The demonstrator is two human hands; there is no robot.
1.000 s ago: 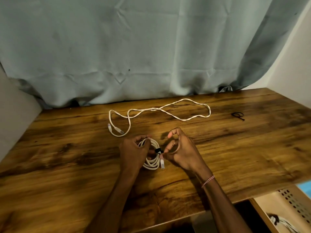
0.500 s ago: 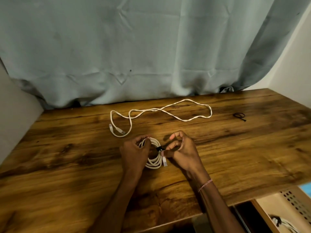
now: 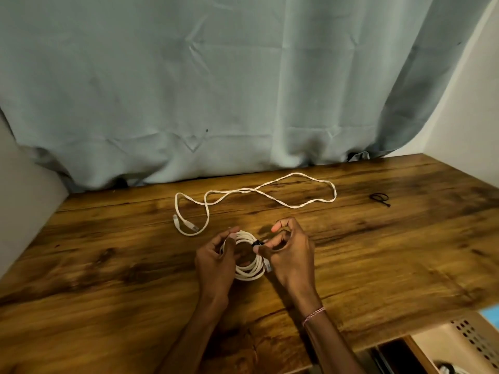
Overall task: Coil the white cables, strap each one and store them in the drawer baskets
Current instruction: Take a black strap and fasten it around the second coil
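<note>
Table edges: the wooden table meets a grey-green curtain at the far side, a left wall and a right wall. Its near edge is free, and a perforated basket sits below that edge at the near right.
Open room: bare wood stretches wide to the left of the hands and to their right. The far strip is taken up by the loose cable.
Left hand: fingers curled round the left side of the coiled cable, gripping it.
Right hand: pinches the black strap where it wraps the coil's right side, with the index finger lifted clear.
Coil's place: table centre, between the hands and just near of the loose cable's plug ends.
White cables on the table: two, one coiled and one sprawled.
Black straps: two, one on the coil and a spare strap lying far right, well apart.
Baskets seen: one.
</note>
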